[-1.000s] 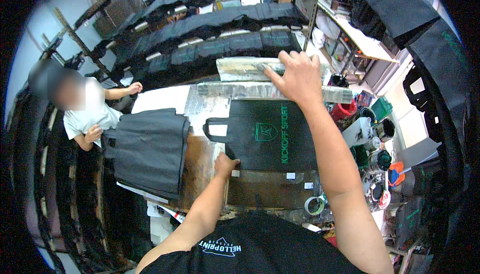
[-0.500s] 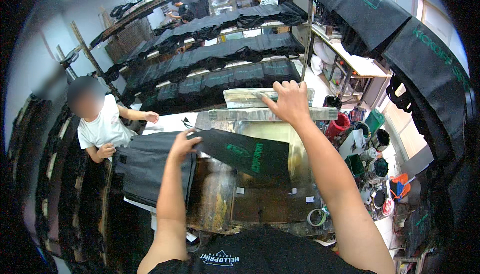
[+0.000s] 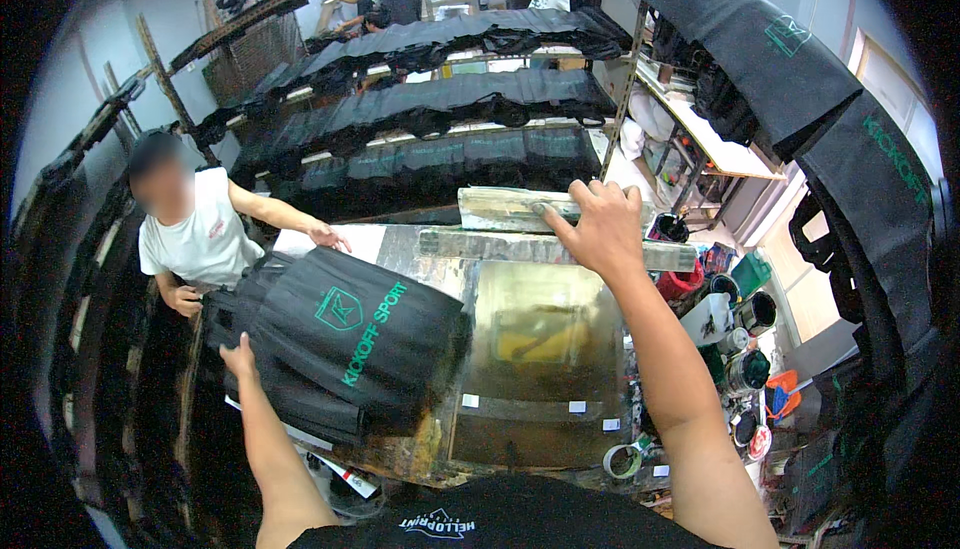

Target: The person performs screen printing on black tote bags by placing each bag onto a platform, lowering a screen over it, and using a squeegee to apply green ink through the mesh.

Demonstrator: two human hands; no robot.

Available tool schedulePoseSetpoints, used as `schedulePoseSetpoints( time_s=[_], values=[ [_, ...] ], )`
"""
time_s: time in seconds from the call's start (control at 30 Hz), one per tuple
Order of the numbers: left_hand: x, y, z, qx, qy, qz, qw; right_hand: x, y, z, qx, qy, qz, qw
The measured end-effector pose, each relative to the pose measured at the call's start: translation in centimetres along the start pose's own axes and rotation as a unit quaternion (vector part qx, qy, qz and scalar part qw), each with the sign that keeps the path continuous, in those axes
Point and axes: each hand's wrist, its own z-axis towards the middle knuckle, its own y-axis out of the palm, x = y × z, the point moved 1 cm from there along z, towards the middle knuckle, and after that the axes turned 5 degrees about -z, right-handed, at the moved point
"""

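Note:
A black fabric bag [image 3: 290, 349] with a green print lies slanted over a dark stack at the left of the work table [image 3: 420, 449]. At its left edge, my left hand [image 3: 238, 357] is closed on the black bag. My right hand [image 3: 603, 224] is wrapped over the near bar of an ink-stained wooden printing frame [image 3: 480, 246] at the table's far side. My right thumb lies against a second wooden bar, apparently a squeegee [image 3: 500, 207], just behind it. Part of both bars is hidden under that hand. A glossy yellowish board [image 3: 540, 299] shows between my arms.
A co-worker in a white shirt [image 3: 215, 239] stands at the left, one hand [image 3: 328, 239] beside the bag's far edge. Racks of black bags [image 3: 420, 104] stand ahead. Ink cans and tubs [image 3: 745, 369] crowd the right; a tape roll [image 3: 622, 461] sits near the front edge.
My left hand has carried the black bag leftward off the board onto the stack. The co-worker's hand has moved nearer to it. My right hand stays on the frame.

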Motion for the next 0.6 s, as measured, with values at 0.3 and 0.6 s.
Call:
schedulePoseSetpoints(
  time_s=[0.3,0.6],
  values=[
    [-4.8,-4.1,-26.1,-0.314,0.36,0.291,0.829,2.3,0.7,-1.0,-0.035,0.004,-0.068,0.997],
    [-2.9,-5.6,-24.3,-0.426,0.285,0.3,0.805,1.6,0.9,-1.1,-0.011,-0.005,-0.058,0.998]
  ],
)
